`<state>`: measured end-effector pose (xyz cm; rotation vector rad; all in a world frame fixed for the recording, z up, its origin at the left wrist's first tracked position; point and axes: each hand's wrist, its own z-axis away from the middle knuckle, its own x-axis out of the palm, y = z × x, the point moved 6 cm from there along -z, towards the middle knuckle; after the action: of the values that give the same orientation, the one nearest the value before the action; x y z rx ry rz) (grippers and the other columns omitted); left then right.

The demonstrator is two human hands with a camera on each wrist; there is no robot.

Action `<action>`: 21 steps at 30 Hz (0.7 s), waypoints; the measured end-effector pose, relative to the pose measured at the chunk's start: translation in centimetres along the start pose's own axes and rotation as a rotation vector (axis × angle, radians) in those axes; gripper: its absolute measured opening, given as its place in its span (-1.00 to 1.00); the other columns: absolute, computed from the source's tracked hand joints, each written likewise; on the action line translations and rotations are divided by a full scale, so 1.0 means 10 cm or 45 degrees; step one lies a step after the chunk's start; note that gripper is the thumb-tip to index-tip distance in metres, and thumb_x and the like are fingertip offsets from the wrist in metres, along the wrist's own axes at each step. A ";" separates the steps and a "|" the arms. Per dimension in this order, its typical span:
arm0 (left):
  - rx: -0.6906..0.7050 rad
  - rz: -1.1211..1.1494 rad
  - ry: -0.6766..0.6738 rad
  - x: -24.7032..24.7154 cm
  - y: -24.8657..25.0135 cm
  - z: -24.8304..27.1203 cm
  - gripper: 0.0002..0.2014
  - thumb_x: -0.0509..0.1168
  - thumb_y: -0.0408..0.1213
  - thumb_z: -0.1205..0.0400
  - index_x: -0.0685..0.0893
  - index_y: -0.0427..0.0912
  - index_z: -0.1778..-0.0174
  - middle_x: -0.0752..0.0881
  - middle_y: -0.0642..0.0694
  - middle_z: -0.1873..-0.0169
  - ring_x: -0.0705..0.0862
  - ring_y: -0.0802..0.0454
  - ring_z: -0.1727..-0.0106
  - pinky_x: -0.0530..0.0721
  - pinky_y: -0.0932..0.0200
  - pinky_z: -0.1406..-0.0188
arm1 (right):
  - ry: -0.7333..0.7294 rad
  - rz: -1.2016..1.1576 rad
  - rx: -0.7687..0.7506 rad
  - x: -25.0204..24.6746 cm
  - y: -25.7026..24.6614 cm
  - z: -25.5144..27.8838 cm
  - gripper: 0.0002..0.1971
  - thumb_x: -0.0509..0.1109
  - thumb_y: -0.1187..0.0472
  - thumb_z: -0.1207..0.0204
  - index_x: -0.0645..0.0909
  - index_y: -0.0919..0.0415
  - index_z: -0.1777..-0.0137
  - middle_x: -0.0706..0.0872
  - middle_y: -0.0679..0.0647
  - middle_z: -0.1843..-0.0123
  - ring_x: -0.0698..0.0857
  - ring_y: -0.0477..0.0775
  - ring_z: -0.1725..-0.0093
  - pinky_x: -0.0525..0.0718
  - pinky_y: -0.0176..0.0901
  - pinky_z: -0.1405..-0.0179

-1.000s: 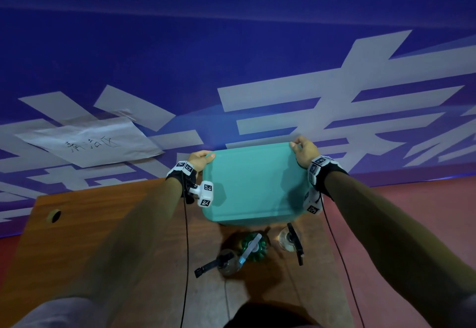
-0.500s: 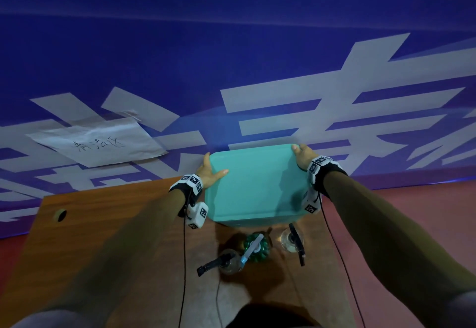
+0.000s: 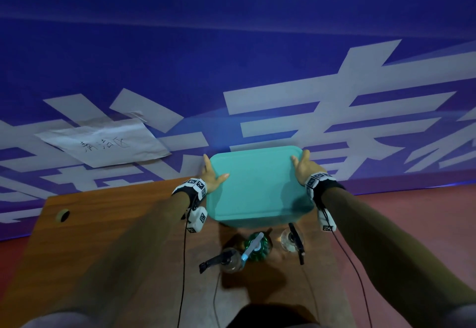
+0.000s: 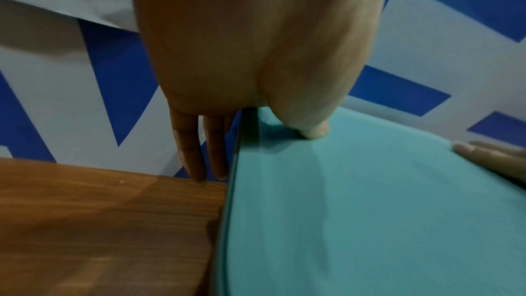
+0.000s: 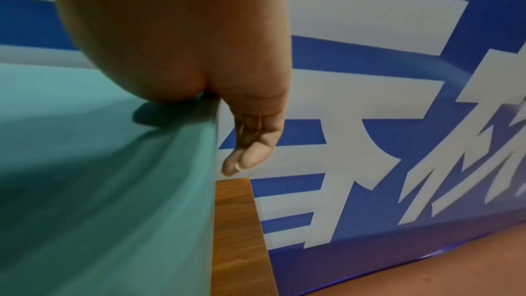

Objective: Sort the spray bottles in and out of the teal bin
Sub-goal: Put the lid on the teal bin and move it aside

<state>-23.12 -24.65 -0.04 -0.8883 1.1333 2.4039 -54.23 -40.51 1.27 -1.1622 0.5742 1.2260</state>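
As seen from the head view, teal bin (image 3: 258, 186), upturned, flat base facing the camera, held above the worktop (image 3: 123, 224) between left hand (image 3: 211, 173) at 9 o'clock and right hand (image 3: 302, 166) at 3 o'clock; three spray bottles (image 3: 253, 246) stand on the worktop at its 6 o'clock. Left wrist view: fingers (image 4: 189, 147) straight down the bin's side, thumb on its base, clamping it. Right wrist view: right hand likewise, fingers (image 5: 250, 143) down the side wall, grasping the bin.
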 end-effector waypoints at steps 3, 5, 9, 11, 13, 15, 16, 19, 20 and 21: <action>0.049 -0.008 -0.096 0.03 -0.06 0.11 0.29 0.45 0.14 -0.57 -0.63 -0.15 -0.60 -0.14 -0.27 -0.75 0.07 -0.24 -0.75 0.20 -0.16 -0.68 | 0.027 0.100 -0.049 0.02 -0.01 0.19 -0.26 -0.11 -0.29 -0.73 -0.30 0.02 -0.76 0.43 0.41 -0.53 0.68 0.47 -0.25 0.60 0.31 -0.20; 0.082 0.036 -0.125 0.07 -0.11 0.19 0.32 0.47 0.09 -0.57 -0.65 -0.18 -0.59 -0.08 -0.22 -0.76 0.07 -0.20 -0.75 0.18 -0.10 -0.68 | 0.094 0.238 -0.196 0.05 -0.01 0.31 -0.26 -0.14 -0.35 -0.70 -0.42 -0.17 -0.72 0.23 0.32 -0.66 0.69 0.44 -0.23 0.66 0.28 -0.12; 0.130 0.181 -0.181 0.12 -0.08 0.33 0.30 0.49 -0.04 -0.60 -0.67 -0.16 -0.58 -0.06 -0.15 -0.76 0.06 -0.12 -0.75 0.17 -0.05 -0.67 | 0.232 0.414 -0.336 0.11 0.02 0.39 -0.29 -0.11 -0.37 -0.66 -0.27 -0.26 -0.74 -0.04 0.21 -0.77 0.59 0.40 -0.33 0.69 0.23 -0.12; 0.117 0.226 -0.166 0.10 -0.09 0.36 0.29 0.49 -0.08 -0.60 -0.65 -0.13 -0.60 0.00 -0.12 -0.76 0.11 -0.11 -0.74 0.21 -0.11 -0.67 | 0.300 0.476 -0.374 0.13 0.00 0.37 -0.30 -0.14 -0.35 -0.67 -0.20 -0.22 -0.76 -0.09 0.19 -0.79 0.49 0.36 -0.44 0.59 0.23 -0.25; 0.088 0.235 -0.154 0.11 -0.11 0.35 0.29 0.50 -0.05 -0.59 -0.65 -0.10 -0.59 0.05 -0.12 -0.75 0.15 -0.12 -0.73 0.24 -0.17 -0.66 | 0.318 0.531 -0.427 0.14 -0.03 0.35 -0.31 -0.20 -0.33 -0.68 -0.16 -0.15 -0.78 -0.11 0.15 -0.80 0.28 0.32 -0.63 0.41 0.27 -0.49; 0.076 0.207 -0.141 0.12 -0.11 0.37 0.29 0.49 0.00 -0.59 -0.65 -0.09 -0.59 0.06 -0.12 -0.75 0.18 -0.14 -0.73 0.26 -0.17 -0.66 | 0.322 0.565 -0.486 0.14 -0.06 0.38 -0.30 -0.26 -0.30 -0.68 -0.10 -0.07 -0.79 -0.09 0.13 -0.81 0.09 0.29 -0.73 0.20 0.31 -0.62; 0.065 0.184 -0.135 0.12 -0.12 0.37 0.28 0.48 0.00 -0.59 -0.64 -0.10 -0.59 0.06 -0.13 -0.75 0.18 -0.15 -0.72 0.26 -0.14 -0.66 | 0.327 0.600 -0.534 0.14 -0.08 0.41 -0.29 -0.28 -0.28 -0.68 -0.07 -0.04 -0.79 -0.07 0.13 -0.81 0.04 0.27 -0.75 0.14 0.31 -0.65; 0.030 0.177 -0.191 0.13 -0.17 0.39 0.29 0.51 -0.18 -0.60 -0.65 -0.18 -0.58 0.02 -0.12 -0.75 0.12 -0.14 -0.74 0.22 -0.08 -0.66 | 0.326 0.673 -0.647 0.19 -0.10 0.56 -0.31 -0.24 -0.24 -0.70 0.06 0.00 -0.78 0.05 0.16 -0.79 0.10 0.26 -0.75 0.08 0.31 -0.66; 0.040 0.183 -0.215 0.14 -0.20 0.40 0.31 0.53 -0.22 -0.58 -0.65 -0.19 -0.58 0.02 -0.12 -0.75 0.10 -0.14 -0.74 0.22 -0.09 -0.67 | 0.333 0.660 -0.656 0.20 -0.09 0.60 -0.32 -0.22 -0.22 -0.71 0.12 0.02 -0.77 0.12 0.16 -0.78 0.16 0.26 -0.73 0.09 0.32 -0.64; 0.057 0.193 -0.218 0.14 -0.22 0.40 0.33 0.55 -0.25 -0.56 -0.64 -0.19 -0.59 0.04 -0.13 -0.75 0.12 -0.14 -0.74 0.22 -0.11 -0.67 | 0.339 0.648 -0.648 0.20 -0.09 0.63 -0.33 -0.21 -0.20 -0.71 0.16 0.03 -0.76 0.16 0.17 -0.77 0.20 0.26 -0.72 0.11 0.33 -0.62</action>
<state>-24.57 -20.05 -0.25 -0.5884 1.2220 2.5077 -54.20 -33.90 2.11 -1.6886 0.8189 1.7280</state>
